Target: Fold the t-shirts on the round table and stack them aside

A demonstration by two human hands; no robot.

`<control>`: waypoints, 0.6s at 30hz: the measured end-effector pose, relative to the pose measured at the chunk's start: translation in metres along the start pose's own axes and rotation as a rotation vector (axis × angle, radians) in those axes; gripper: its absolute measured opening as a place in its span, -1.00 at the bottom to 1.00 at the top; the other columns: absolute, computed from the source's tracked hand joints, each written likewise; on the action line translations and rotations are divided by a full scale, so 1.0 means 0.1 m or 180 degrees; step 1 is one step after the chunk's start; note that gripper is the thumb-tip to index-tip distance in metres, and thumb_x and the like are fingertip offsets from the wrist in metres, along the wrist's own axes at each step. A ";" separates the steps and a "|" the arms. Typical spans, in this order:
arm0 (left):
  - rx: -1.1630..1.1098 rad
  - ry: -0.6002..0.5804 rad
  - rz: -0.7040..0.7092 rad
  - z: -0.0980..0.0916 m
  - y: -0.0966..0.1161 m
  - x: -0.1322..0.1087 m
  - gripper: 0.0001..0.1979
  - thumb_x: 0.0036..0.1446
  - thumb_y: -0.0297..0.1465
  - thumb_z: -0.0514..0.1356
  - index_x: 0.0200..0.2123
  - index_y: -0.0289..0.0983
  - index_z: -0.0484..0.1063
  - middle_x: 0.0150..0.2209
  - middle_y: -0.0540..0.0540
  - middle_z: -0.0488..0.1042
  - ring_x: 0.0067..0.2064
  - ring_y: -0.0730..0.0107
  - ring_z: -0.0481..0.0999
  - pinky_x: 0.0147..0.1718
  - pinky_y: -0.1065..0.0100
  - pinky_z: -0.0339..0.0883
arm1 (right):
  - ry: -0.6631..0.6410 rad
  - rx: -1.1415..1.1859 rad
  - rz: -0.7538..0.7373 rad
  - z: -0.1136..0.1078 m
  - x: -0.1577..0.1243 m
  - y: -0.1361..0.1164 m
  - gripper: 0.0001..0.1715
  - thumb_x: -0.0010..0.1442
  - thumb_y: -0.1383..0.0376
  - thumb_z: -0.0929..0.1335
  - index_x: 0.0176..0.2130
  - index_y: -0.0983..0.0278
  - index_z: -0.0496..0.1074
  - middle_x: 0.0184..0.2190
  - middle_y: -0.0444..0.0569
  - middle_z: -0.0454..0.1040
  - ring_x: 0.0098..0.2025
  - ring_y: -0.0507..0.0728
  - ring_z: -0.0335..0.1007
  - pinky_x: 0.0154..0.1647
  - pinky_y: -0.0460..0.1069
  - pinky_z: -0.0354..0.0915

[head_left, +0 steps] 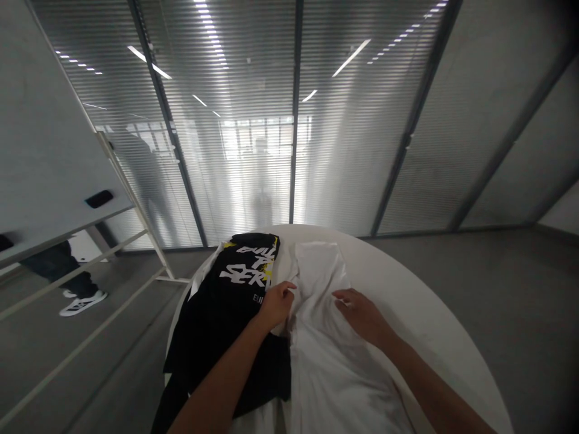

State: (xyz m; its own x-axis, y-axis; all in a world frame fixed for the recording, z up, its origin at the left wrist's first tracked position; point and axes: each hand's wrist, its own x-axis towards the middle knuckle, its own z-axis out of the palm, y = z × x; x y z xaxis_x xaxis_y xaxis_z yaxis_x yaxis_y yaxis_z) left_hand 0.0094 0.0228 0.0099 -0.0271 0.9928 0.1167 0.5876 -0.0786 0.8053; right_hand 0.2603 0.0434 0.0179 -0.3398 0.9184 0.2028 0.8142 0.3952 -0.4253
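A white garment [316, 331], perhaps trousers or a long piece of clothing, lies lengthwise on a round white table [434, 313]. Its fabric is creased, and its near end runs out of the picture. My left hand [277, 305] has its fingers curled at the garment's left edge, pinching the cloth where folds gather. At the right edge, my right hand [360, 310] lies against the fabric, its thumb and fingers slightly apart. Left of the white garment is a black garment [212, 328] with white lettering and yellow patches; my left forearm crosses over it.
A whiteboard [49, 138] on a white metal frame [151, 241] stands at the left, with a dark eraser-like object [99, 199] on it. Behind it show a person's leg and shoe [84, 303]. A glass partition with blinds [253, 108] rises beyond the table.
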 end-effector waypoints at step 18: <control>0.1155 0.0299 -0.0078 0.39 0.21 0.32 -0.63 0.13 -0.39 0.12 0.02 -0.15 0.45 -0.12 -0.15 0.57 -0.03 0.14 0.48 0.03 0.13 0.18 | 0.0144 -0.0646 -0.0447 0.28 0.08 0.00 -0.55 0.23 0.30 0.21 0.09 0.14 0.40 0.02 0.05 0.42 0.04 0.21 0.31 0.03 0.13 0.19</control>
State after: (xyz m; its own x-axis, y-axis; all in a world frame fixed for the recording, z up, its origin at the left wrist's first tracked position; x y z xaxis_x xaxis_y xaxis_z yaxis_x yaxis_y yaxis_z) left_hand 0.0521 0.0567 0.0082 -0.1090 0.9800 0.1664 0.8337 -0.0011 0.5523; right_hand 0.2439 0.0516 -0.0049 -0.4387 0.8510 0.2888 0.8399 0.5025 -0.2051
